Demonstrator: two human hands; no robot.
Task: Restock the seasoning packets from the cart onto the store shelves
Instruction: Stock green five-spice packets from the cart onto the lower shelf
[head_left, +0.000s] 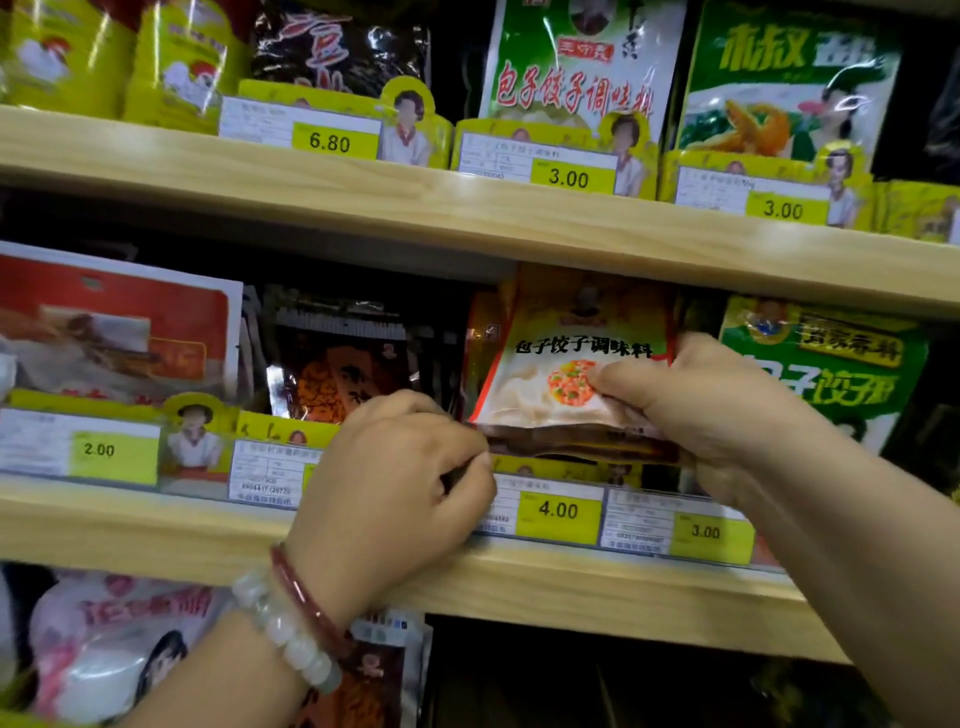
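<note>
R hand (696, 400) | grips glossy flat packets (561, 379) (stacked) | L hand (395, 478) pinching corner

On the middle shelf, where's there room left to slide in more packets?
Crowded: red packets, dark packets, orange dumpling packets and green packets stand close together. One dark gap shows beside the left hand, between dark and orange stacks.

My hands grip a glossy plastic seasoning packet (566, 364); the shelf edge (467, 218) looks like pale matt wood, its price tags (558, 512) smooth paper.
</note>
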